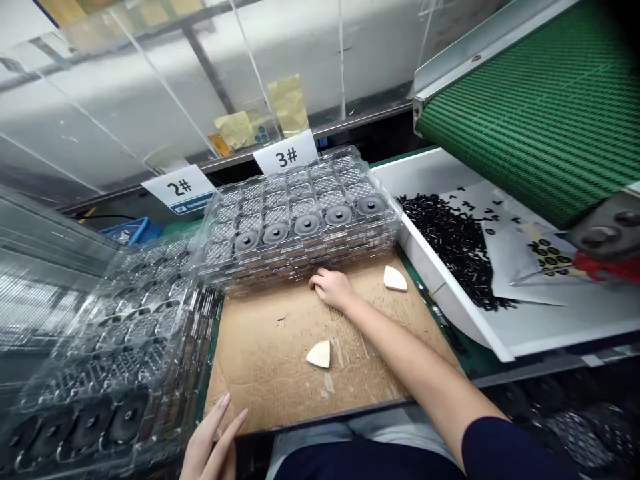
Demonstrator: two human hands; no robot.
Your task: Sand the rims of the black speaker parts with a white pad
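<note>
My right hand (332,289) reaches forward over the brown cardboard (270,393), its fingers curled by the lower front edge of the stacked clear plastic trays (300,248). Whatever those fingers hold, if anything, is hidden. The top tray's front row carries several dark round discs (307,224); its other pockets show a crosshatched texture. Low in the picture, my left hand (213,443) has its fingers stretched out at the cardboard's near left corner, nothing in them. Two white wedge-shaped pieces lie on the cardboard: one wedge (320,354) between the hands, another wedge (395,279) right of my right hand.
More clear trays (135,320) are stacked on the left, some with dark discs. On the right, a white bin (450,293) contains many small black parts (450,247) beneath a green conveyor belt (540,107). A thin dark tool (440,313) lies beside the bin.
</note>
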